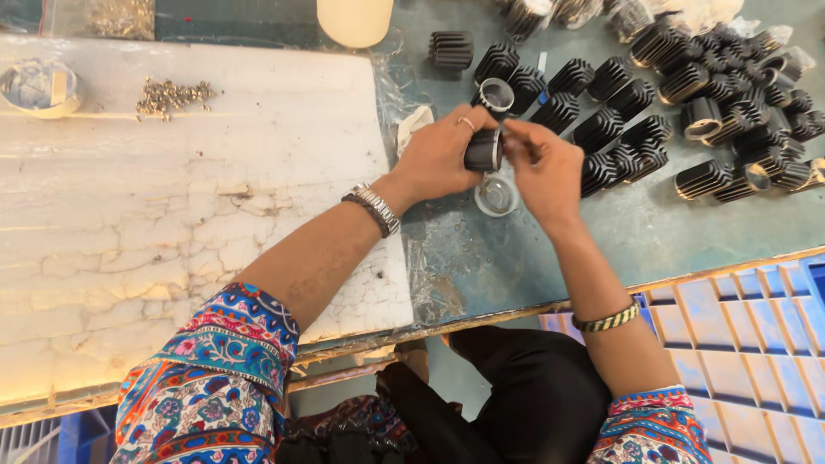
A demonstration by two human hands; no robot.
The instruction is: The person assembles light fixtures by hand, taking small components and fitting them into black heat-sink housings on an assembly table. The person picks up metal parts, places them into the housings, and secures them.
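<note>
Black finned metal, cylindrical in form: the heat-sink housing (484,149) sits clamped in my left hand (443,157), my fingers curled around its ribbed wall with its open end turned toward my right hand (544,170). A ring shows on one left finger, and a metal watch (375,209) bands that wrist. My right fingertips (516,137) are pinched together at the mouth of the housing, touching its rim; whether they grip some small part there I cannot tell, since anything between them is too small to see. A striped bangle (608,319) circles my right wrist.

Just below my fingers, on the blue-grey worktable (679,232), lies a small clear round lens (496,196). Just beyond my fingertips stands another housing with a bright circular rim (496,94). Farther beyond and to the right of my right hand, a crowd of matching black finned housings (687,103) lies scattered, some upright, some on their sides. To the left of my left hand spreads a cracked white board (172,241); well away across it rest a heap of small metal screws (170,95) and a roll of tape (38,86). A cream cylinder (354,21) stands well beyond my left fingers.
</note>
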